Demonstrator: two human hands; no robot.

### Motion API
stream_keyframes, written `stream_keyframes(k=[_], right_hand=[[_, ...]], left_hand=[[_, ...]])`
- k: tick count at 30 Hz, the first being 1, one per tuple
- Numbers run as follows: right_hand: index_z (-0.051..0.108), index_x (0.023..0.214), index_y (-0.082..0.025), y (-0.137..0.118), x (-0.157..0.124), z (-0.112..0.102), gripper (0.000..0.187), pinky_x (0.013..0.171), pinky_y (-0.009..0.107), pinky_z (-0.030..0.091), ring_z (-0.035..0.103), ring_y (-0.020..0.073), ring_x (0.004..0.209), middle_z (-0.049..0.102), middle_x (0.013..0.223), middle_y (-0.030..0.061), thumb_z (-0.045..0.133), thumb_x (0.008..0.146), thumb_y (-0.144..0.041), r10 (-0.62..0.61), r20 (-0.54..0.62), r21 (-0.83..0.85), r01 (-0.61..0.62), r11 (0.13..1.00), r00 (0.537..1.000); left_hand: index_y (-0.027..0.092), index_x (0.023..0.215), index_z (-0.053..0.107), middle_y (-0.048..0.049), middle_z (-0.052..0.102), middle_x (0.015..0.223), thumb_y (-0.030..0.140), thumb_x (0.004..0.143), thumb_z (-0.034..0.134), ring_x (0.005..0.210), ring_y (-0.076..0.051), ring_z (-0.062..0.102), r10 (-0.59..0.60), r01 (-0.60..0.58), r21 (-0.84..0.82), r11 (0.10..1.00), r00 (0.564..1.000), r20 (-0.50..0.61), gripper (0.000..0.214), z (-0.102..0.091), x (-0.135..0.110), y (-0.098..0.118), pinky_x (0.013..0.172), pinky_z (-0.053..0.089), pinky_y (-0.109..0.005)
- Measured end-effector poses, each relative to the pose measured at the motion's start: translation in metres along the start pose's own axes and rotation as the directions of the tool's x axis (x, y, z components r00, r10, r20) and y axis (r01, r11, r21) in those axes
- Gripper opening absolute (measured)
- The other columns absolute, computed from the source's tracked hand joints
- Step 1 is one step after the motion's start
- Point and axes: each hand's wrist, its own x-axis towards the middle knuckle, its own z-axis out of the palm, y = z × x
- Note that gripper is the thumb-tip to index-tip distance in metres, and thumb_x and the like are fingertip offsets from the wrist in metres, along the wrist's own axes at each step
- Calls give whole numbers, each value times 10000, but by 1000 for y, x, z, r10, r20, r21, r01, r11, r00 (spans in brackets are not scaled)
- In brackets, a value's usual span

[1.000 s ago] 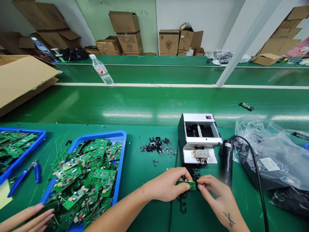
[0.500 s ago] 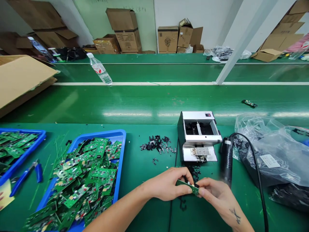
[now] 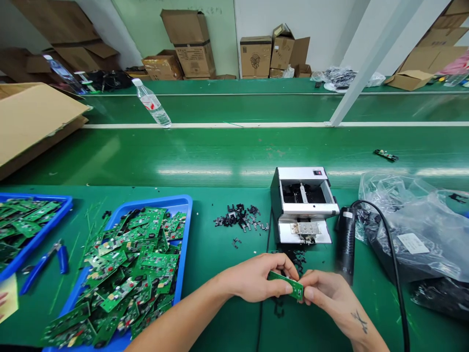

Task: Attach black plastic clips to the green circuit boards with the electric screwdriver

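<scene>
Green workbench [image 3: 205,249]: blue tray [image 3: 187,230] heaped with circuit boards [image 3: 154,264]; white benchtop machine [image 3: 302,205] farther right; black plastic bits [image 3: 238,217] just left of it. Small green circuit board [image 3: 287,285] clenched at both ends by left hand [image 3: 252,278] and right hand [image 3: 330,293], raised above bench, near machine's front.

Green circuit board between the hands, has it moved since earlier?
Yes, the board has moved, its right end swinging away from the white benchtop machine.
</scene>
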Motion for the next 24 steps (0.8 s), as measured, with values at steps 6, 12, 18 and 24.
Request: stream_keyframes(k=[6,12,18,24], right_hand=[[744,789,-171,1,1,5,391,642,332,544,647,201,660,681,700,69,704,759,-559,35,-42,43,-33,999,999],[730,804,-174,3,-1,7,382,661,321,528,638,193,677,681,730,62,708,760,-553,54,-89,61,-49,997,995],[726,801,-183,5,-2,10,342,638,290,456,589,176,678,660,712,43,700,781,-523,74,-101,59,-68,996,992],[725,776,-187,3,-3,11,333,632,288,433,566,172,679,637,720,34,703,778,-519,58,-106,41,-54,998,993]], left_hand=[[171,1081,615,-41,661,899,300,875,599,750,-131,568,-28,27,-20,999,999,-22,244,0,-1,-1,682,460,-239],[171,1059,640,-43,669,918,301,872,602,782,-135,581,-44,45,18,999,996,-72,231,3,-1,2,715,460,-240],[185,1051,650,-33,672,921,304,871,604,803,-144,584,-36,43,82,996,995,-96,220,3,-1,3,737,457,-248],[179,1034,638,-27,647,900,313,879,592,730,-125,568,-75,73,-41,996,995,-62,210,3,1,-2,674,456,-235]])
